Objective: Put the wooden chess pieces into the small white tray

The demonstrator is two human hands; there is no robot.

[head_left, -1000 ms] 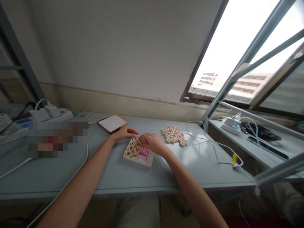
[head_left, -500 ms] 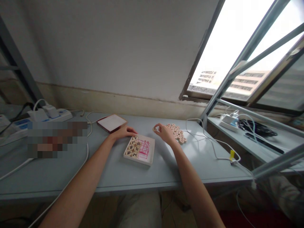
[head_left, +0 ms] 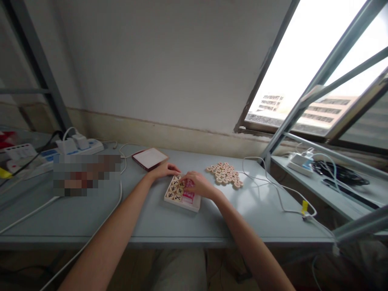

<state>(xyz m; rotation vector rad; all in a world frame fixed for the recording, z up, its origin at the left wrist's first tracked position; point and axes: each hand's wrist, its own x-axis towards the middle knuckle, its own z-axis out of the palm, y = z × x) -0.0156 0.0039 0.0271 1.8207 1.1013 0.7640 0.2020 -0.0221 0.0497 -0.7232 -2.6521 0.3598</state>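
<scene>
A shallow white box (head_left: 182,206) lies on the desk in front of me. Wooden xiangqi pieces (head_left: 171,195) with black characters fill its left side, and pink-red printing (head_left: 188,198) shows on its bare floor. My left hand (head_left: 163,171) is closed at the box's far left corner, fingers against the rim. Over the box's far middle, my right hand (head_left: 198,185) is pinched, fingertips down beside the placed pieces; the piece in it is mostly hidden by the fingers. Further right, a cluster of loose xiangqi pieces (head_left: 226,173) lies on the desk.
A dark red box lid (head_left: 150,158), pale inside up, lies behind my left hand. White cables (head_left: 120,194) run across the desk at left and right. Power strips (head_left: 95,145) with plugs sit at the far left. A metal bed frame (head_left: 280,135) stands at right by the window.
My right hand has moved left from beside the loose pieces to over the white box, carrying a piece. My left hand stays at the box corner. The view has shifted slightly.
</scene>
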